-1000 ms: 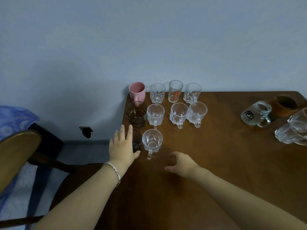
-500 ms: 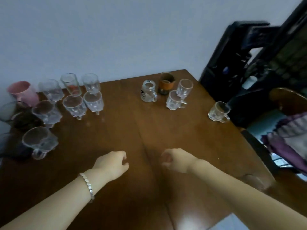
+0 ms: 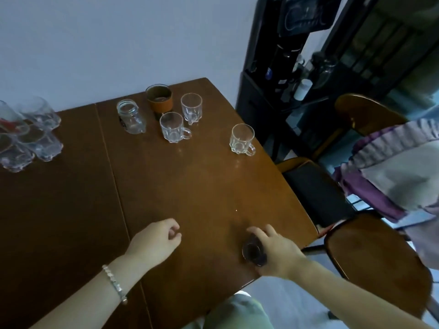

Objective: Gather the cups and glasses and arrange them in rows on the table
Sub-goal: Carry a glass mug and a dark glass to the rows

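Note:
My right hand (image 3: 273, 251) grips a small dark glass (image 3: 253, 251) near the table's front right edge. My left hand (image 3: 158, 241) hovers loosely curled over the table, holding nothing. Further back stand a glass jar mug (image 3: 130, 117), a brown-sleeved cup (image 3: 159, 98), and two clear glass mugs (image 3: 172, 127) (image 3: 191, 108). One more clear mug (image 3: 241, 138) stands alone near the right edge. At the far left, blurred, is the group of arranged glasses (image 3: 26, 136).
The brown wooden table (image 3: 190, 186) has a seam running front to back. A wooden chair (image 3: 377, 262) stands at the front right, another chair with cloth (image 3: 392, 167) behind it, and a dark water dispenser (image 3: 285, 55) at the back right.
The view has swung right, away from the arranged rows. My right hand moved to the table's right edge and closed on the small dark glass. My left hand stayed curled and empty.

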The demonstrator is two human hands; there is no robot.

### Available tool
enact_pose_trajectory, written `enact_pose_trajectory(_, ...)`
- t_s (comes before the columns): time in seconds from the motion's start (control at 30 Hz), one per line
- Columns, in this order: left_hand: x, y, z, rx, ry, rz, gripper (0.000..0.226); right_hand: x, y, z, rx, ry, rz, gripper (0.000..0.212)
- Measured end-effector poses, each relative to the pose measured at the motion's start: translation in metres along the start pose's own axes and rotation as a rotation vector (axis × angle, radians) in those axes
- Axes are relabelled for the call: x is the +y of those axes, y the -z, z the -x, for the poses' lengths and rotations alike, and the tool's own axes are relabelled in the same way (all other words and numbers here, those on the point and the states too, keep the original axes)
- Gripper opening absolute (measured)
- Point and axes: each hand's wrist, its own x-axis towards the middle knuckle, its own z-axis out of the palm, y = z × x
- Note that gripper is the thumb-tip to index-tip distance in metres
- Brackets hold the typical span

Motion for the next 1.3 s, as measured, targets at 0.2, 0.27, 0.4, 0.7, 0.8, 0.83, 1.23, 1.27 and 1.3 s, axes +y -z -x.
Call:
enact_pose_trajectory(0.2,0.011,-0.002,-0.003,0.009,0.037,-0.042,0.033,0.018,0.020,-0.017,0.062,-0.102,-0.418,0.081)
enact_pose_trajectory(0.27,0.019,0.003,-0.011,0.014,0.031,-0.045,0.033,0.030,0.038,-0.025,0.100,-0.129,-0.498,0.079)
enact_pose_trajectory(0.4,0.053,0.015,-0.043,0.078,-0.001,0.047,0.030,0.052,0.086,-0.042,0.241,-0.183,-0.502,0.082)
enact_pose_trajectory(0.7,0.193,0.041,-0.190,0.241,-0.073,0.192,0.102,0.102,0.171,-0.090,0.421,-0.214,-0.450,0.089)
enact_pose_trajectory(0.8,0.215,0.041,-0.239,0.175,0.022,0.201,0.118,0.112,0.177,-0.107,0.439,-0.218,-0.403,0.091)
enact_pose_trajectory(0.83,0.217,0.038,-0.250,0.141,0.054,0.200,0.119,0.114,0.177,-0.111,0.436,-0.220,-0.397,0.092)
enact_pose_trajectory(1.23,0.182,0.017,-0.237,0.310,0.024,0.197,0.081,0.109,0.168,-0.114,0.329,-0.216,-0.317,0.090)
enact_pose_trajectory(1.27,0.175,0.019,-0.225,0.311,0.022,0.212,0.079,0.102,0.168,-0.112,0.322,-0.204,-0.296,0.090)
enact_pose_trajectory(1.3,0.165,0.021,-0.211,0.317,0.016,0.239,0.075,0.095,0.168,-0.110,0.318,-0.186,-0.272,0.091)
